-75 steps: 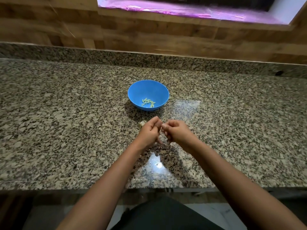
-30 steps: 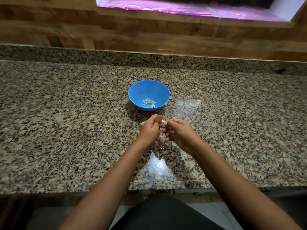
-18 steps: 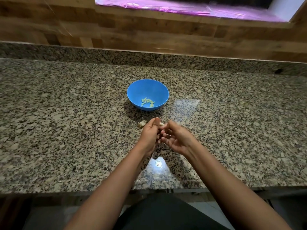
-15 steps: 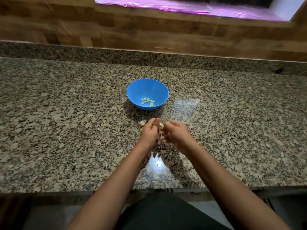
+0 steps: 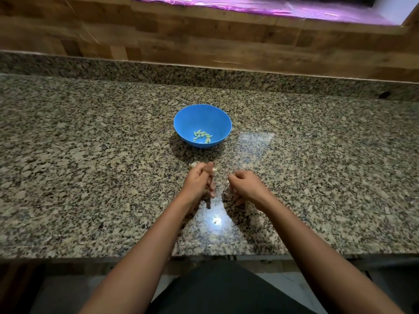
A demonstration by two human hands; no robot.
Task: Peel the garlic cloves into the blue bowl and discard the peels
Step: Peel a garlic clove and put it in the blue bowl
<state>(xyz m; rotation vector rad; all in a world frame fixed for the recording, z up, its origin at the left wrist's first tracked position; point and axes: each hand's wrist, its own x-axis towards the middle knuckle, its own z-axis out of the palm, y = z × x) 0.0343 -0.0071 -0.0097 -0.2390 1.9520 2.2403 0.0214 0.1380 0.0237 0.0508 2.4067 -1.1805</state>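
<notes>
Hands now drawn apart, no longer pressed together as half a second ago: left hand (image 5: 199,181) curled round a garlic clove (image 5: 213,169) held over the surface (image 5: 90,166), right hand (image 5: 246,185) pinching what looks like a pale peel (image 5: 227,182), likely just torn free, so probably one more clove nearly ready for the bowl (image 5: 202,114). Clove mostly hidden in the fist, long axis and pointing impossible to tell; peeled cloves (image 5: 202,135) lying in the bowl bottom, a garlic piece (image 5: 193,165) beside the left hand
</notes>
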